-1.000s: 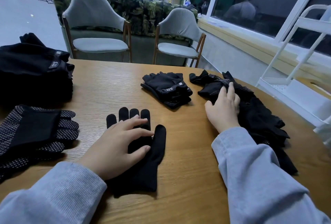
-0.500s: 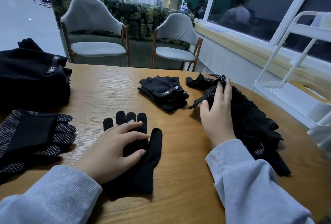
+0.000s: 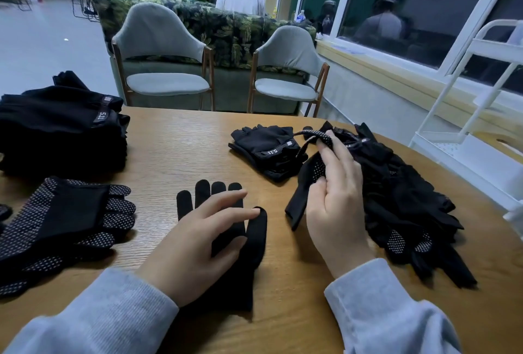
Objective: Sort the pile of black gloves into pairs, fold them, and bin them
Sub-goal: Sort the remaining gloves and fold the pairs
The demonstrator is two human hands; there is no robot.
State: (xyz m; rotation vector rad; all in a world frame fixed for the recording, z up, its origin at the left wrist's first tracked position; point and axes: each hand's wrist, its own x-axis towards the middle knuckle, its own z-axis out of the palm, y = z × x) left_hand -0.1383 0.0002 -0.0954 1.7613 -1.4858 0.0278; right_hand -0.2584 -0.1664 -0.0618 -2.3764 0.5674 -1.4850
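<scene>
Black and plain, one glove (image 3: 249,243) lies flat on the wooden table (image 3: 181,150) under the spread fingers of the left hand (image 3: 198,243), while the right hand (image 3: 336,203) pinches a dotted glove (image 3: 311,167) raised at the near edge of the pile (image 3: 407,201), beside a folded pair (image 3: 268,150).

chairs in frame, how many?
2. One chair stands past the table's far edge, left of centre; the other chair stands to its right, nearer the window. Both are in front of the sofa. More could be out of frame.
</scene>
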